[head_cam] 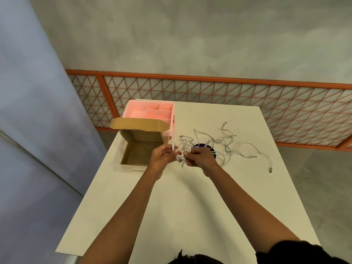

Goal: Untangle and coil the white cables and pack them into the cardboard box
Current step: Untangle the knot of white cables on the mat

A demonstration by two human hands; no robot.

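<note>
Pinching a coiled white cable (181, 139) with left hand (163, 156) and right hand (202, 158), just beside the open cardboard box (142, 137); probably light, limp, springy; best gripped across the loops.

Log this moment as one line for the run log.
left hand: grips coiled white cable | right hand: pinches same coil | loose cables: tangled on table | cardboard box: open, no cable seen inside
</note>
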